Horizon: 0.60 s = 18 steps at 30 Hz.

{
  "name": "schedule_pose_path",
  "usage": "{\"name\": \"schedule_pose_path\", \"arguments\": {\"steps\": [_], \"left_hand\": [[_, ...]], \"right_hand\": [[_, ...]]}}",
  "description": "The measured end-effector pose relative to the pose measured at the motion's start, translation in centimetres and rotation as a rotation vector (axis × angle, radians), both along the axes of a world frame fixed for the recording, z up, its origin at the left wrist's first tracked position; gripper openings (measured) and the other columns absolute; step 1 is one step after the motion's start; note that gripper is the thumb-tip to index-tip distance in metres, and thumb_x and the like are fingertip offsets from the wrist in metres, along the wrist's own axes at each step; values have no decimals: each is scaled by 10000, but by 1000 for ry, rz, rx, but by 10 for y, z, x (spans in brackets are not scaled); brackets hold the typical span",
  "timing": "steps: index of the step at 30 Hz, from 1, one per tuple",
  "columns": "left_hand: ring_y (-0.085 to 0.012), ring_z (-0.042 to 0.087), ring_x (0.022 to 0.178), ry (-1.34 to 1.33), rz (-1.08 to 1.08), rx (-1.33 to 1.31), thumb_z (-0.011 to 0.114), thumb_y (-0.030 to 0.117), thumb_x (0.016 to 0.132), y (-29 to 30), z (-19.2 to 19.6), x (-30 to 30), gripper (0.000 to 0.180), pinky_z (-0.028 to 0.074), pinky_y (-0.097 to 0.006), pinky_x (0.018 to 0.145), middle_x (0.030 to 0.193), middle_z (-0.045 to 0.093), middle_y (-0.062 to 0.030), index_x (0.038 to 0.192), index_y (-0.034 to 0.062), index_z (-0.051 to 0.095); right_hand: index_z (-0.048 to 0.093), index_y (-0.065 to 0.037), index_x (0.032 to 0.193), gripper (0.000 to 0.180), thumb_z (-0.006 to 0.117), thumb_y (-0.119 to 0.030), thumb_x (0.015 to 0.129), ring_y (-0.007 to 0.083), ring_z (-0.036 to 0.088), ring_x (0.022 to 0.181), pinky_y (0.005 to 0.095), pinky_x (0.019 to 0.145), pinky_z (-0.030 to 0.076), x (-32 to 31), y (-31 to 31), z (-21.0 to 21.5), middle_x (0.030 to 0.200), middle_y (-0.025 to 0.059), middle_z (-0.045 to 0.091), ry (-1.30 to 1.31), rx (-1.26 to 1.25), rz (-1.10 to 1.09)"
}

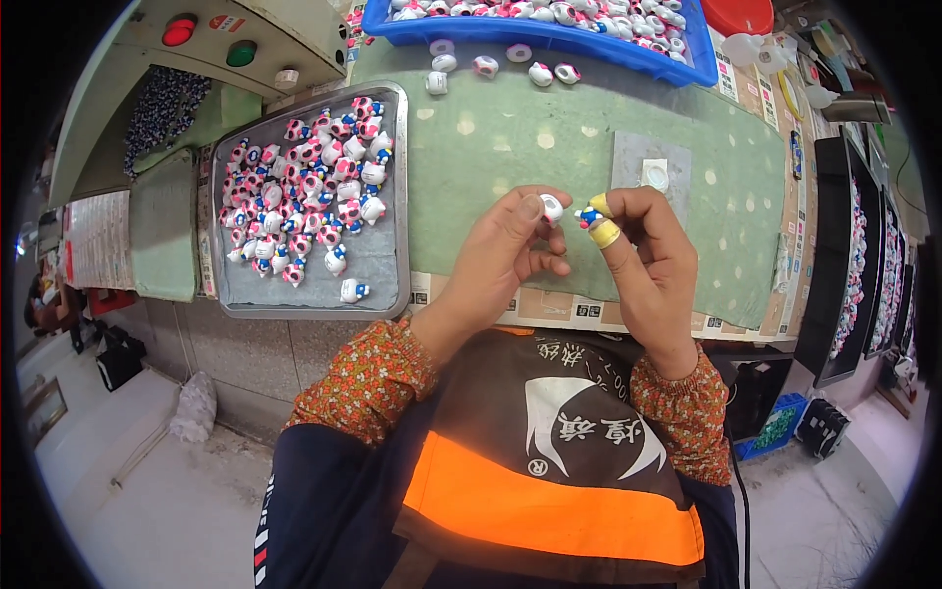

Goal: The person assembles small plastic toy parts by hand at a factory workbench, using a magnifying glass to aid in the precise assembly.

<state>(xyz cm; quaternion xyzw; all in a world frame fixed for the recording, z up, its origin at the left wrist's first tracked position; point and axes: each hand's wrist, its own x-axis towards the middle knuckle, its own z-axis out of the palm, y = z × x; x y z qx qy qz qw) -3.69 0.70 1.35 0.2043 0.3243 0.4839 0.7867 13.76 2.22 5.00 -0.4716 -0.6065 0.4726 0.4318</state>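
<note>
The left hand (512, 245) is closed on a small white piece (552, 207), which it pinches between the thumb and the first finger. The right hand (643, 257) is just beside it, and it is closed on a small figure (589, 216) with blue and red paint. This figure sits between the thumb and a finger that wears a yellow finger cover (604, 234). The white piece and the painted figure are very near to each other, maybe touching; I cannot tell for sure. Both hands are held above the green table mat (491, 147).

To the left of the left hand there is a metal tray (378, 265) with many small figures (304, 191) in white, pink and blue. Behind the right hand, on the mat, a grey square plate (633, 157) lies with a white round part (655, 175) on it. Farther behind both hands a blue bin (549, 37) holds more white pieces, and a few loose pieces (486, 67) lie on the mat in front of the bin. Far to the left of the hands, a red button (179, 30) and a green button (241, 53) sit on a machine panel.
</note>
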Motion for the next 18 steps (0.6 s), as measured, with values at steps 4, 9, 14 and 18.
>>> {"name": "schedule_pose_path", "arguments": {"steps": [4, 9, 14, 18], "left_hand": [[-116, 579, 856, 2, -30, 40, 457, 381, 1057, 0, 1, -2, 375, 574, -312, 753, 976, 530, -35, 1216, 44, 499], [-113, 522, 785, -92, 32, 12, 437, 377, 1066, -4, -4, 2, 338, 493, -262, 637, 938, 464, -27, 1254, 97, 451], [-114, 476, 777, -132, 68, -5, 416, 360, 1075, -8, -7, 6, 316, 428, -247, 633, 941, 441, -30, 1264, 109, 445], [-114, 469, 795, -121, 57, 11, 405, 368, 1078, -8, -8, 8, 325, 428, -247, 656, 951, 449, -35, 1263, 103, 441]], "right_hand": [[606, 5, 1056, 152, 635, -52, 918, 68, 481, 748, 225, 674, 415, -1, -1, 0, 910, 8, 582, 27, -13, -1], [606, 4, 1052, 146, 633, -56, 922, 64, 478, 749, 222, 672, 413, -6, -3, -4, 913, 10, 588, 18, -42, 1], [574, 13, 1107, 176, 630, -73, 963, 65, 522, 888, 219, 802, 422, -9, -6, -5, 1009, 17, 590, 24, -140, 35], [577, 8, 1105, 172, 630, -76, 964, 59, 523, 856, 219, 778, 428, -15, -6, -4, 1006, 18, 598, 64, -169, 30]]}}
